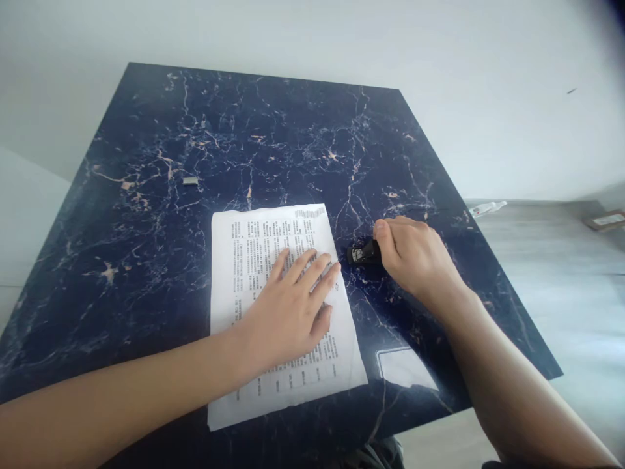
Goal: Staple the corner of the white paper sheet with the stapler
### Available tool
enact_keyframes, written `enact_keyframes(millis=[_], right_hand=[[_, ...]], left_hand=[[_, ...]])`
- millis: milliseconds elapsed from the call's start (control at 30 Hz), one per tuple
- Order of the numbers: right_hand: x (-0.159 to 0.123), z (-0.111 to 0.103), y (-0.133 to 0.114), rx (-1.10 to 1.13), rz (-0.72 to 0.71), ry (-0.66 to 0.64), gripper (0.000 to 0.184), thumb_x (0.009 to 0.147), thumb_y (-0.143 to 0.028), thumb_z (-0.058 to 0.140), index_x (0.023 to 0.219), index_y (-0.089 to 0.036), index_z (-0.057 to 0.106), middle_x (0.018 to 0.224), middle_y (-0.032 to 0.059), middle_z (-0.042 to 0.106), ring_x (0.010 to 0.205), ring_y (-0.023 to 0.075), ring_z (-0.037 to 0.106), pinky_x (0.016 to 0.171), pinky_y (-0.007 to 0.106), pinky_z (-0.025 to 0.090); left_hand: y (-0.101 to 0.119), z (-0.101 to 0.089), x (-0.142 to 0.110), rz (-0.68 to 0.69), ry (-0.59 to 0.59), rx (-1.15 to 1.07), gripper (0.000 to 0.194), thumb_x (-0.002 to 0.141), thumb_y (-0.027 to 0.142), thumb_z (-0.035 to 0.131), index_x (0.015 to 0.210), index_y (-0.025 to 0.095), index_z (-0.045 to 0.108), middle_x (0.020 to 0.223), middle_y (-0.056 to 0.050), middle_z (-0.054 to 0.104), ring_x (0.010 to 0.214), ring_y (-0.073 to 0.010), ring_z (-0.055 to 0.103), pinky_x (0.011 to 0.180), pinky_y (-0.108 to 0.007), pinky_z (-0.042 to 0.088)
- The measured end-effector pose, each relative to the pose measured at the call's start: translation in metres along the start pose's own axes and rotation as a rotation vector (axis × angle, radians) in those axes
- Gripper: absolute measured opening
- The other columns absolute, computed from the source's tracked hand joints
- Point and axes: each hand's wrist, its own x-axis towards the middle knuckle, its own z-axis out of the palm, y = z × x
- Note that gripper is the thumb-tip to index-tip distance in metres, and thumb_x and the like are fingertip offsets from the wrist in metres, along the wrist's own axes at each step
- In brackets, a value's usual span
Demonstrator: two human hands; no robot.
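Note:
Printed sheets of white paper (234, 352) lie on the dark marbled table, their edges slightly out of line at the lower left corner. My left hand (295, 306) rests flat on the print with its fingers spread. Just beyond the right edge of the paper, my right hand (415, 251) is closed around a black stapler (362, 254). Only the front end of the stapler shows, pointing at the paper; the rest is hidden under my fingers. A small grey strip that looks like staples (190, 181) sits to the upper left of the paper.
The blue-black table (293, 143) has its far edge near a white wall (312, 39). On the floor at the right lie a white item (488, 208) and a brown box-like object (608, 220). A pale rectangular reflection shows on the tabletop near the front right.

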Motion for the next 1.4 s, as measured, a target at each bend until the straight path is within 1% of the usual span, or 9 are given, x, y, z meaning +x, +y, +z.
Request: enact_keyframes(millis=[300,500,667,833,1000,1067,1167,1300,1400], right_hand=[[0.001,-0.001,0.0,0.024,0.032,-0.031,0.047,0.108,-0.038,0.032,0.064,-0.023,0.043,0.069,0.0063,0.058,0.063,0.0197,0.05,0.062,0.035,0.03],[0.001,-0.001,0.001,0.071,0.018,0.027,0.048,0.108,-0.037,0.032,0.063,-0.024,0.046,0.068,0.0071,0.059,0.065,0.0209,0.054,0.063,0.035,0.034],[0.004,0.0,0.004,0.128,-0.005,0.084,0.048,0.108,-0.034,0.033,0.066,-0.023,0.054,0.07,0.0079,0.062,0.071,0.0229,0.058,0.067,0.036,0.038],[0.008,0.003,0.01,0.178,-0.026,0.111,0.051,0.109,-0.037,0.029,0.067,-0.023,0.053,0.07,0.0076,0.062,0.073,0.0233,0.059,0.07,0.036,0.04],[0.012,-0.005,0.017,0.246,-0.051,0.012,0.053,0.11,-0.049,0.027,0.07,-0.023,0.051,0.071,0.0054,0.061,0.067,0.0205,0.055,0.068,0.035,0.038],[0.013,-0.014,0.023,0.299,-0.178,-0.092,0.05,0.109,-0.052,0.03,0.079,-0.022,0.056,0.079,0.0055,0.065,0.072,0.0202,0.057,0.071,0.034,0.04],[0.015,-0.026,0.04,0.299,-0.363,-0.236,0.038,0.101,-0.058,0.051,0.097,-0.023,0.062,0.098,0.0067,0.069,0.088,0.0226,0.062,0.077,0.034,0.043],[0.016,-0.031,0.062,0.169,-0.359,-0.334,0.03,0.089,-0.052,0.069,0.095,-0.023,0.063,0.095,0.0053,0.07,0.08,0.0211,0.061,0.069,0.033,0.04],[0.014,-0.031,0.059,0.083,-0.303,-0.284,0.021,0.087,-0.042,0.07,0.085,-0.022,0.061,0.083,0.0026,0.068,0.072,0.0192,0.059,0.064,0.032,0.036]], left_hand=[[0.001,-0.001,-0.002,-0.003,0.001,0.007,0.053,0.109,0.038,0.036,0.156,0.015,0.046,0.165,-0.013,0.042,0.154,-0.0341,0.033,0.129,-0.063,0.021],[-0.006,-0.005,0.002,-0.01,0.003,0.021,0.052,0.109,0.038,0.037,0.155,0.016,0.047,0.164,-0.014,0.043,0.154,-0.0341,0.034,0.127,-0.066,0.023],[-0.017,-0.01,0.011,-0.01,0.035,0.052,0.049,0.109,0.039,0.041,0.151,0.017,0.053,0.159,-0.016,0.048,0.149,-0.0365,0.04,0.123,-0.068,0.028],[-0.022,-0.011,0.013,0.019,0.037,0.08,0.048,0.109,0.04,0.042,0.149,0.018,0.055,0.15,-0.017,0.055,0.139,-0.0355,0.049,0.119,-0.066,0.034],[-0.021,-0.01,0.013,0.025,0.057,0.089,0.046,0.108,0.039,0.042,0.147,0.017,0.056,0.149,-0.016,0.055,0.137,-0.0341,0.051,0.118,-0.064,0.036],[-0.021,-0.01,0.012,0.019,0.07,0.087,0.044,0.108,0.038,0.042,0.142,0.015,0.059,0.148,-0.017,0.056,0.137,-0.0336,0.051,0.119,-0.062,0.037],[-0.021,-0.01,0.011,0.018,0.08,0.081,0.043,0.108,0.037,0.042,0.139,0.013,0.06,0.148,-0.017,0.056,0.138,-0.0332,0.051,0.119,-0.06,0.038],[-0.019,-0.009,0.009,0.031,0.084,0.064,0.041,0.108,0.036,0.044,0.139,0.014,0.059,0.151,-0.016,0.054,0.14,-0.0318,0.05,0.121,-0.06,0.035],[-0.016,-0.012,0.009,0.024,0.147,0.056,0.037,0.107,0.034,0.046,0.135,0.015,0.06,0.15,-0.016,0.054,0.141,-0.0323,0.048,0.121,-0.061,0.033]])
